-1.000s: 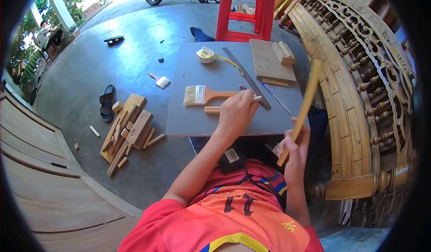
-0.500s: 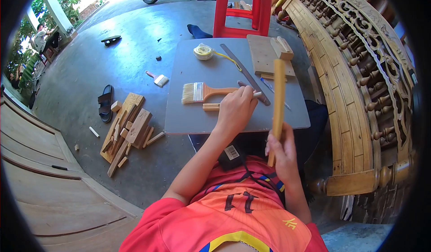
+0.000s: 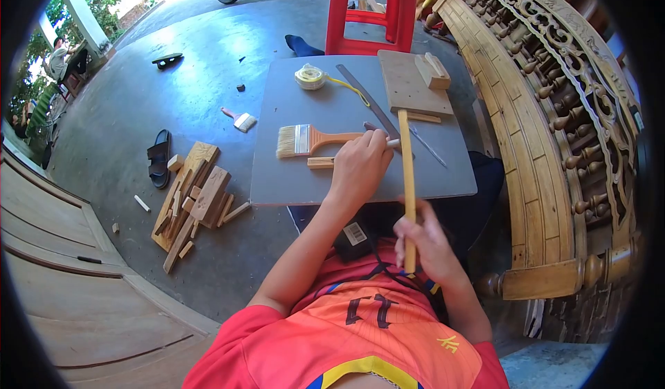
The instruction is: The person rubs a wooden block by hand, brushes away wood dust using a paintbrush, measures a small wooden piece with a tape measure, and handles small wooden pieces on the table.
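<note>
My left hand (image 3: pixel 360 166) is closed over the table by the handle of a wide paintbrush (image 3: pixel 302 141). From its fingers sticks the pale end of a thin rod (image 3: pixel 393 143); the rest is hidden. A long, narrow wooden strip (image 3: pixel 408 181) stands nearly upright in front of me. My right hand (image 3: pixel 426 240) grips its lower part between thumb and fingers, some of them blurred. Beneath my left wrist lies a short wooden piece (image 3: pixel 320 162). Beyond my hands are a metal ruler (image 3: pixel 364 96), a tape measure (image 3: pixel 310 77) and a thin pen-like tool (image 3: pixel 429 146).
On the grey table (image 3: pixel 277 188) a wooden board (image 3: pixel 409 84) bears a small block (image 3: pixel 432 72). A red stool (image 3: pixel 339 36) stands behind. Wood offcuts (image 3: pixel 211 195), a sandal (image 3: pixel 159 159) and a smaller brush (image 3: pixel 242 121) lie left. A carved wooden bench (image 3: pixel 526 202) runs along the right.
The wooden strip has moved left and down, its top now level with the board's lower edge. My right hand has shifted slightly left and lower. My left hand has barely moved.
</note>
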Demonstrator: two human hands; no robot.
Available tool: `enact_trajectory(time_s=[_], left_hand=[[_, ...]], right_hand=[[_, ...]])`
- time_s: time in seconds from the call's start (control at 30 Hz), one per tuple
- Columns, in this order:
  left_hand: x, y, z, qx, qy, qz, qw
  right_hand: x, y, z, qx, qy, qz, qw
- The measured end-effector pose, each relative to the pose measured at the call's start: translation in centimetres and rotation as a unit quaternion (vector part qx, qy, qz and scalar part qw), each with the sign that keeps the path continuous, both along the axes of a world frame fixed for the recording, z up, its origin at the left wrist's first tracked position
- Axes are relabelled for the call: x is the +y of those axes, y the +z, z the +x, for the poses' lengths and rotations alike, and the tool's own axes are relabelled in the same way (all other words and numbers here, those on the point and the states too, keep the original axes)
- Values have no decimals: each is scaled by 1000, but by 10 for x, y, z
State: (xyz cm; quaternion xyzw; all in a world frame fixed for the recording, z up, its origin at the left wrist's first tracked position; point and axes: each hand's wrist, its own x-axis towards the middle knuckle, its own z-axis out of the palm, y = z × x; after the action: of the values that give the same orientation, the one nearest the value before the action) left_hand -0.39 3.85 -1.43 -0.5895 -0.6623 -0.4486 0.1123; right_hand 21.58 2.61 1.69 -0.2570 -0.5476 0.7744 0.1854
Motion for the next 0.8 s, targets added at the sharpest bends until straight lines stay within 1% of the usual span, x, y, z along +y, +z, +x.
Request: enact_trajectory(time_s=[0.07, 0.1, 0.2, 0.23, 0.3, 0.33, 0.37, 0.47, 0.53, 0.6, 0.7, 0.73, 0.8], left_hand=[[-1, -2, 0, 0, 1, -3, 1000], [-1, -1, -1, 0, 1, -7, 1000], [-1, -1, 0, 0, 2, -11, 1000], [-1, -1, 0, 0, 4, -11, 1000], [1, -3, -1, 3, 0, -11, 1000], [1, -4, -1, 3, 0, -11, 1000], [1, -5, -1, 7, 6, -12, 1000], [0, -6, -1, 10, 18, -13, 1000], [1, -6, -3, 14, 18, -9, 1000], [3, -7, -3, 11, 20, 4, 1000], [3, -9, -5, 10, 22, 5, 1000], [4, -10, -6, 10, 25, 6, 1000], [5, -12, -5, 9, 25, 8, 1000]], right_hand=[[9, 2, 3, 29, -56, 41, 997], [10, 8, 2, 34, -105, 66, 992], [2, 12, -10, 148, -245, 79, 955], [-6, 10, -18, 162, -285, 54, 943], [-8, 0, -12, 73, -146, 48, 985], [-6, -2, -9, 26, -72, 45, 996], [1, 0, -2, -36, 13, -22, 999], [9, 2, 4, 55, -66, -15, 996], [10, 11, -2, 86, -177, 38, 980], [6, 16, -11, 143, -262, 24, 954], [-11, 2, -19, 111, -218, -1, 970], [-13, -4, -15, 35, -100, -3, 994], [-21, -4, -16, -2, -43, -57, 997]])
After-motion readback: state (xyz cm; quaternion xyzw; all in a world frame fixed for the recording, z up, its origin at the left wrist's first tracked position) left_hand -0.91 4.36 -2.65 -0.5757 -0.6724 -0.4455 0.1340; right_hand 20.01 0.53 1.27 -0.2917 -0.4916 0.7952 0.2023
